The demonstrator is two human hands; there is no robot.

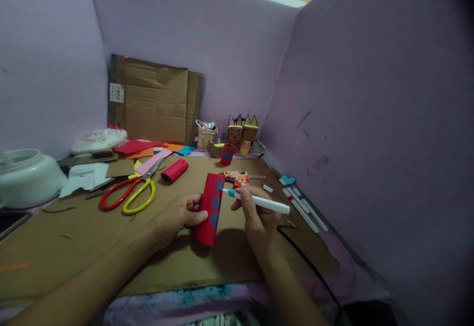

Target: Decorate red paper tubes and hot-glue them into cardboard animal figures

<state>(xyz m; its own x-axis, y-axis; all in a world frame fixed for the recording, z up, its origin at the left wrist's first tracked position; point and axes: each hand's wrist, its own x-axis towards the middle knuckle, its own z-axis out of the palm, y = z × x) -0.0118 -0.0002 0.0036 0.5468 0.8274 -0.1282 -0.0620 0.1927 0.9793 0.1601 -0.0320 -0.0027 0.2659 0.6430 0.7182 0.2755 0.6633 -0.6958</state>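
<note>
My left hand (185, 217) is closed round a red paper-covered tube (207, 232), thumb on its front, holding it nearly upright above the cardboard sheet. Blue-grey round spots run in a column down the tube. In my right hand (257, 215) is a white marker (268, 203) with a blue collar, gripped like a pen. Its tip meets the tube near the upper spots. A second red tube (175, 171) lies behind, to the left. Farther back stands a short red tube (227, 154) with a blue-grey marking.
Scissors (140, 180) with red and yellow handles lie left on the cardboard sheet (163, 266). Coloured paper (137, 145) and a white pot (31, 180) are beyond. Several markers (301, 210) line the right, near a black cable (311, 264). Cardboard figures (242, 132) stand at the back.
</note>
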